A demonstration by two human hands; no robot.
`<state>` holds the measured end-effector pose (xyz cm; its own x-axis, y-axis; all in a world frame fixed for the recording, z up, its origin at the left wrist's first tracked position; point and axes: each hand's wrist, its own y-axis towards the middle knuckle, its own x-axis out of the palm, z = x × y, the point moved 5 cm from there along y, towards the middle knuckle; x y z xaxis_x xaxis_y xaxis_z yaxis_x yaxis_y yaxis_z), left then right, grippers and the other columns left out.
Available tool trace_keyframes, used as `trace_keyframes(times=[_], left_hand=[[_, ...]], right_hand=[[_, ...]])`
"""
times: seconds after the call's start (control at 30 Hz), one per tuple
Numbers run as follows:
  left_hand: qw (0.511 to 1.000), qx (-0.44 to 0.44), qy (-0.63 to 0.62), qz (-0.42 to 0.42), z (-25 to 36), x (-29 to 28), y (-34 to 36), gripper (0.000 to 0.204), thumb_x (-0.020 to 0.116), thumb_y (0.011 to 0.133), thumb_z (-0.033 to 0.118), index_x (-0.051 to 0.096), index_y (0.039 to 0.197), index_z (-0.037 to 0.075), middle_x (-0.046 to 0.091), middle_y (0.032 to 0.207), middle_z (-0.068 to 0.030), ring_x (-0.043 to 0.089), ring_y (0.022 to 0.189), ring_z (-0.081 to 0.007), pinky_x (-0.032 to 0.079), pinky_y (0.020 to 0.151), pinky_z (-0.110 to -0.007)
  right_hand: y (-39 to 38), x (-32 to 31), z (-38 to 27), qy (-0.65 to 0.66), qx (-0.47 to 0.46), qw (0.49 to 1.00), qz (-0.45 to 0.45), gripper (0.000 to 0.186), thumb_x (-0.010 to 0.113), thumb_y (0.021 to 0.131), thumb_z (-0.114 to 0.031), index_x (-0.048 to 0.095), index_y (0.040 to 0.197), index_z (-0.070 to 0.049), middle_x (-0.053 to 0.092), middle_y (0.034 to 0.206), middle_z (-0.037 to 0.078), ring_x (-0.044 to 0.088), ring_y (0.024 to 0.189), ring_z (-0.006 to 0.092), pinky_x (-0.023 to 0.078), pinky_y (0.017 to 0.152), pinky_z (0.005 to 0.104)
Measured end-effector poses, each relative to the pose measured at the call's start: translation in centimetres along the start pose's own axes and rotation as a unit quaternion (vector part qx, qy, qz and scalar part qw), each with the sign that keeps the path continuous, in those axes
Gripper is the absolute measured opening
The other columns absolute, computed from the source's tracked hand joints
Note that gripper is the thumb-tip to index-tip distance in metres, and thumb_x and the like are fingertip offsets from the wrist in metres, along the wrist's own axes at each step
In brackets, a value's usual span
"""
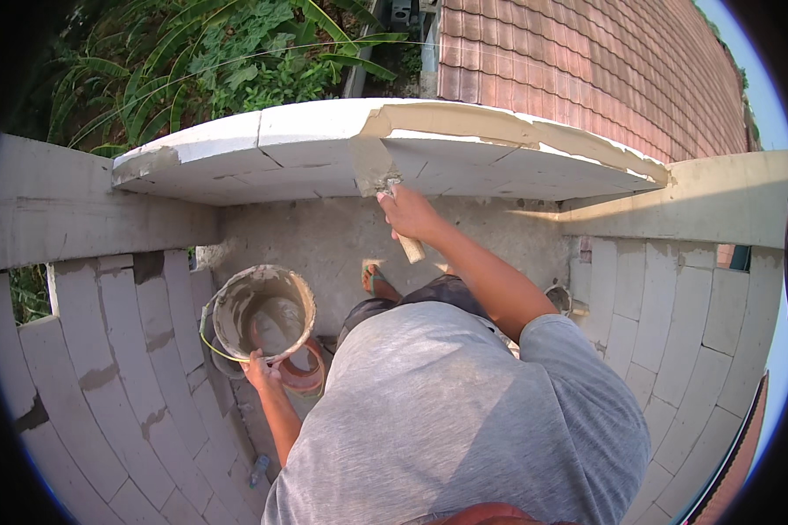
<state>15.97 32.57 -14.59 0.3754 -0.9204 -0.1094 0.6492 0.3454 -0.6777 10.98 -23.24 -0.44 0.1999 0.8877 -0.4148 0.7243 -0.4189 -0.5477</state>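
The right hand (pixel 406 213) clasps a trowel (pixel 374 164) at the block wall (pixel 311 166); the left hand (pixel 261 371), fingers partly hidden, grips a bucket (pixel 236 302).

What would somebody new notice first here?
Probably the trowel in the right hand, at the pale block wall straight ahead. Next, the smeared bucket on the left, its rim in the left hand. Reddish roof tiles fill the upper right.

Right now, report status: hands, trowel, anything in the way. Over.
Left fingers holding bucket near rim. Right fingers round trowel handle. Blade at wall, by mortar. Bucket partly hides reddish tub.
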Motion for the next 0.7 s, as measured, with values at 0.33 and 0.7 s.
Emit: trace_keyframes(times=[0.33,0.7], left_hand=[[0.991,0.069,0.054,-0.099,-2.0,1.1,4.3,0.068,0.059,0.083,0.001,0.042,0.147,0.017,0.054,0.133,-0.0164,0.063,0.111,-0.0385,0.064,0.077,-0.062],[0.984,0.0,0.103,-0.142,-2.6,10.9,0.3,0.059,0.057,0.085,0.004,0.043,0.142,0.015,0.05,0.127,-0.0136,0.057,0.109,-0.0335,0.063,0.076,-0.06]], right_hand=[[-0.1,-2.2,4.4,-0.115,-0.074,0.985,0.105,0.044,0.046,0.106,-0.037,0.053,0.116,0.006,0.067,0.102,0.035,0.064,0.101,0.053,0.047,0.089,0.0603],[-6.5,-6.4,12.9,-0.11,-0.04,0.985,0.129,0.046,0.052,0.101,-0.039,0.06,0.118,0.003,0.069,0.104,0.032,0.065,0.103,0.0509,0.049,0.092,0.0585]])
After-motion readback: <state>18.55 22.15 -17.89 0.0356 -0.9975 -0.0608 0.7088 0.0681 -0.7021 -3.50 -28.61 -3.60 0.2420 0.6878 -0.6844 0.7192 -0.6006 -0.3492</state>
